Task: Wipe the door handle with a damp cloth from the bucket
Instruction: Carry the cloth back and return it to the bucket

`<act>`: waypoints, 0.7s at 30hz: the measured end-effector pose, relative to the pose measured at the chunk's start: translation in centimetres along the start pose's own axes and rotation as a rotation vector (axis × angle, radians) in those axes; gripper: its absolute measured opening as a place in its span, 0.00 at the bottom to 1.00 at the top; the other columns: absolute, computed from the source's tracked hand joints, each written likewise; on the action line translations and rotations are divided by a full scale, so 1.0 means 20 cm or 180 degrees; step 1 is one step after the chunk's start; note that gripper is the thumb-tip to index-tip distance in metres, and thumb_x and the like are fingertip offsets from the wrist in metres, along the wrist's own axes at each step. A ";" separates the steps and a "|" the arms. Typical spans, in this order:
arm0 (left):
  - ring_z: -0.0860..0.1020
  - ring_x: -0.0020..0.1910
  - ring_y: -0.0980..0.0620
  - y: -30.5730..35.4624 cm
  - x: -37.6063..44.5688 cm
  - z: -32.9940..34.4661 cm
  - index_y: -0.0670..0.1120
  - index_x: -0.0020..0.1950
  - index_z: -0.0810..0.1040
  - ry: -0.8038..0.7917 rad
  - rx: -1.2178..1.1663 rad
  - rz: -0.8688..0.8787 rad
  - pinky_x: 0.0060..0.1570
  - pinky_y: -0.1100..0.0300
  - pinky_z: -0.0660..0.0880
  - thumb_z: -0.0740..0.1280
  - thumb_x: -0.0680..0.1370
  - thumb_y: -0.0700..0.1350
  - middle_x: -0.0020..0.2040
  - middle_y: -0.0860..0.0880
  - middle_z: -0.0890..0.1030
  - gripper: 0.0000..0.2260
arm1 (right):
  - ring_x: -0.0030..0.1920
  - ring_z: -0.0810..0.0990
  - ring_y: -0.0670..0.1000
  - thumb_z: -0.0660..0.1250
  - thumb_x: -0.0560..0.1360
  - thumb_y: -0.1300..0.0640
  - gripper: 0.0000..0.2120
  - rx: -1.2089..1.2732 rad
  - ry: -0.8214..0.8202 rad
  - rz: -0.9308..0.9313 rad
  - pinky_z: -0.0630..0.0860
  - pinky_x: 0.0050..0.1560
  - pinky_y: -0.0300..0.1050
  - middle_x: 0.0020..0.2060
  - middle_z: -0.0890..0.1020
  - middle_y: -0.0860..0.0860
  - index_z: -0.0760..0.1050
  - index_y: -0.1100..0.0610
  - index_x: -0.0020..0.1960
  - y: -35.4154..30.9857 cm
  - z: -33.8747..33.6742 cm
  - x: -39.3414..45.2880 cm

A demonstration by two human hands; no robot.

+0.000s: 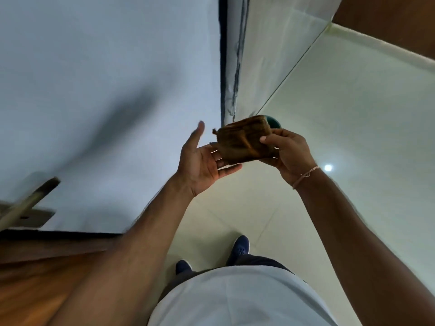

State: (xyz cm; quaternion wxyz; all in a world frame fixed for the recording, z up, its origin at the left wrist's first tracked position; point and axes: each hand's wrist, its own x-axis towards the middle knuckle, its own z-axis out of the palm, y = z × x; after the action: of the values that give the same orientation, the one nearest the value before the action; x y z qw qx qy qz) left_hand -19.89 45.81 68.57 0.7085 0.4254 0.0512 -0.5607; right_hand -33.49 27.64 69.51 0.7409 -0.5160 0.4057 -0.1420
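A folded brown cloth (pixel 244 142) is held out in front of me at chest height. My right hand (pixel 288 152) grips its right edge, thumb on top. My left hand (pixel 203 158) is open, palm up, its fingertips touching under the cloth's left side. The metal door handle (pixel 28 203) shows blurred at the far left, on the white door (pixel 106 90), well apart from both hands. A green bucket (pixel 274 121) peeks out on the floor just behind the cloth, mostly hidden.
A pale tiled floor (pixel 341 137) stretches to the right and below. The door's dark edge (pixel 222 67) runs up the middle. Brown wood (pixel 35 278) fills the lower left corner. My blue shoes (pixel 240 247) stand on the tiles below.
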 end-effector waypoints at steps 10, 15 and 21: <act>0.85 0.65 0.42 -0.09 0.61 0.38 0.42 0.71 0.80 0.0154 0.0833 -0.0030 0.69 0.45 0.79 0.72 0.82 0.42 0.64 0.41 0.86 0.17 | 0.55 0.87 0.57 0.68 0.79 0.59 0.21 0.0677 -0.0208 0.0636 0.84 0.56 0.51 0.58 0.87 0.58 0.79 0.61 0.71 -0.08 -0.51 0.41; 0.85 0.64 0.42 -0.06 0.97 0.50 0.43 0.66 0.84 0.0257 0.1381 0.0107 0.67 0.46 0.81 0.73 0.81 0.40 0.62 0.42 0.87 0.13 | 0.56 0.87 0.60 0.72 0.84 0.58 0.13 -0.0474 0.0366 0.0351 0.88 0.48 0.53 0.57 0.86 0.60 0.78 0.60 0.66 -0.09 -0.65 0.71; 0.86 0.62 0.43 0.04 1.51 0.69 0.40 0.66 0.83 0.0218 0.1511 -0.0022 0.57 0.49 0.86 0.73 0.82 0.39 0.60 0.40 0.88 0.13 | 0.58 0.88 0.63 0.69 0.86 0.57 0.11 -0.0724 0.0473 0.0515 0.87 0.59 0.60 0.58 0.87 0.63 0.80 0.60 0.66 -0.21 -0.80 1.11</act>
State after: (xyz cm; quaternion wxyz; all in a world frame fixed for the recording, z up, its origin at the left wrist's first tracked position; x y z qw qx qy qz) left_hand -13.73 14.04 61.17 0.5846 0.5986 -0.0566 -0.5447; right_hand -30.70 1.49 60.92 0.6547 -0.5502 0.5132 -0.0728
